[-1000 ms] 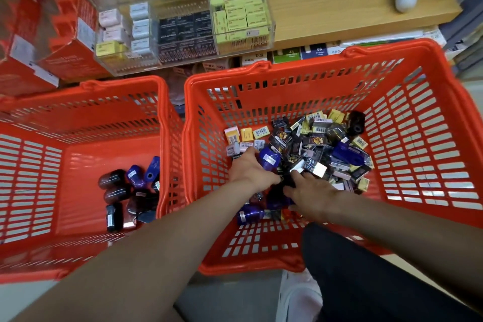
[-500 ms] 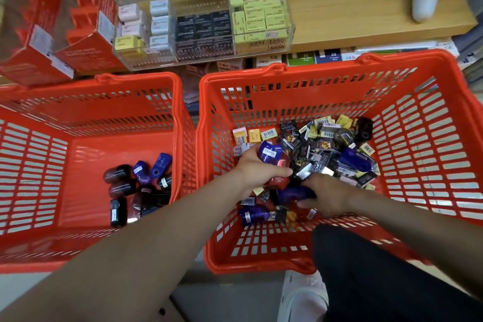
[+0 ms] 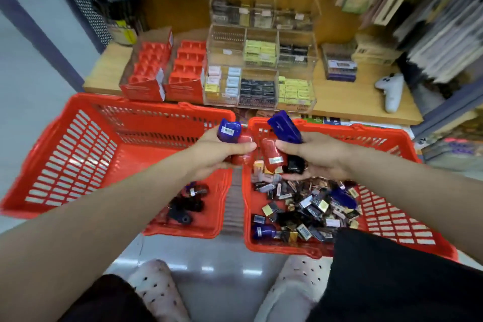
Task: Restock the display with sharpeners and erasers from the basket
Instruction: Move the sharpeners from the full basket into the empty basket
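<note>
Two hands have come up out of the right-hand basket [image 3: 407,138] since half a second ago, when both were still buried in its pile, and the view has tipped up with them. Nearest, at six o'clock, are the person's knees and pale spotted shoes [image 3: 156,285]. Just beyond lie the heaped erasers and sharpeners [image 3: 311,206] left in the right-hand basket, and at nine o'clock from them the left-hand basket [image 3: 78,154], which holds a small cluster of dark sharpeners [image 3: 187,204].

Above the gap between the baskets, the left hand [image 3: 217,151] has its fingers curled round a blue sharpener [image 3: 228,130] and a red one [image 3: 244,149]. The right hand [image 3: 316,154] grips a longer blue sharpener [image 3: 285,127], a red sharpener [image 3: 271,155] and something dark beneath that I cannot identify. The two hands are just beside each other, the red pieces nearly touching.

Farther off, at twelve o'clock, the shelf [image 3: 352,102] carries two red slotted sharpener trays [image 3: 167,70], apparently empty, and the clear eraser display [image 3: 258,81], mostly filled.

Lifting means the picking is done for this handful; I judge the red trays are the next destination, with plenty of stock yet to move.
</note>
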